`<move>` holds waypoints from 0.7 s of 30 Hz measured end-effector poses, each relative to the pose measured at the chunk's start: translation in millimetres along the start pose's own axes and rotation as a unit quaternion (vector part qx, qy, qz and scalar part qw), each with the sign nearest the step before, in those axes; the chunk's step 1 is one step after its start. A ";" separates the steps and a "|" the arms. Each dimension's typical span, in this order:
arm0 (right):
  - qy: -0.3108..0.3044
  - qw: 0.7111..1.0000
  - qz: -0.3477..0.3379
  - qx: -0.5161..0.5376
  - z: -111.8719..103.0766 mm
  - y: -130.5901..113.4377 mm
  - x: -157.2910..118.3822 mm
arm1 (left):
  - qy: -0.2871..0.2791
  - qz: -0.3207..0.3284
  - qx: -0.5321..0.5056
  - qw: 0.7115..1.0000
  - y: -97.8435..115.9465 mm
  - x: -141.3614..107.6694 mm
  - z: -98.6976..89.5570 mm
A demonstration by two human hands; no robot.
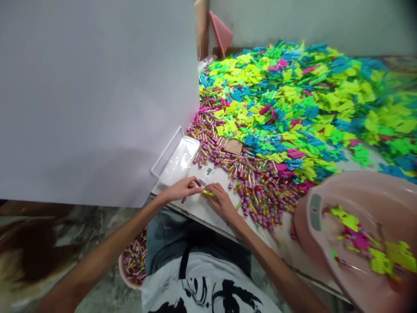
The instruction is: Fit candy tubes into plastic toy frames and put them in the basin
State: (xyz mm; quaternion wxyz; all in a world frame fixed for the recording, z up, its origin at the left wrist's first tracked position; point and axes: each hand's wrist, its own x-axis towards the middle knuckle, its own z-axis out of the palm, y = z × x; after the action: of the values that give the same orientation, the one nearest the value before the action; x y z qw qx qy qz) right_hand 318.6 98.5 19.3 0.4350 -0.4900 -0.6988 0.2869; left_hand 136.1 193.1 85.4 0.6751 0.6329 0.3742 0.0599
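Note:
Over the table's near edge my two hands meet at a small yellow-green plastic piece (209,193). My right hand (220,201) is closed around it, fingers bent over its top, so most of it is hidden. From the other side, my left hand (185,189) pinches at its left end with bent fingers. Just beyond the hands lies a small white printed card (207,174). A stack of clear plastic bags (181,158) lies beyond my left hand. Small pink-and-red tubes (254,182) with colourful ends spread in a heap right of my right hand.
Flat plastic pieces (293,104) in yellow, green, blue and pink pile up behind the tubes. A pink tub (308,226) with a few pieces stands at right. A large white panel (97,95) blocks the left. Below, a basin (121,267) of tubes sits on the floor.

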 end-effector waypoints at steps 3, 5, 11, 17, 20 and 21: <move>0.005 1.000 0.000 0.022 -1.5 2.3 0.7 | -0.032 -0.037 -0.028 0.998 3.7 1.5 1.8; 0.009 0.999 0.004 0.034 -2.9 3.1 0.9 | -0.047 -0.057 -0.044 0.996 4.3 0.9 2.7; 0.001 0.998 0.018 0.054 -8.2 3.3 0.0 | -0.084 -0.089 -0.064 0.990 5.5 -3.3 0.1; -0.011 0.998 0.017 0.066 -10.5 4.4 -0.2 | -0.065 -0.085 -0.035 0.994 6.7 -2.2 1.0; -0.011 0.998 0.014 0.068 -9.1 7.2 -0.4 | -0.053 -0.088 -0.009 0.995 5.6 -0.3 2.0; -0.011 0.998 0.014 0.068 -8.6 8.0 -0.5 | -0.049 -0.088 -0.007 0.995 4.7 0.4 2.2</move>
State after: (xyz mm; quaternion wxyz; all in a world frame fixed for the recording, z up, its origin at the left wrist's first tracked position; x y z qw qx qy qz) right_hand 329.8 100.7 16.5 0.4558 -0.4656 -0.6756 0.3451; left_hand 139.5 192.4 89.3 0.6999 0.5950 0.3941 -0.0282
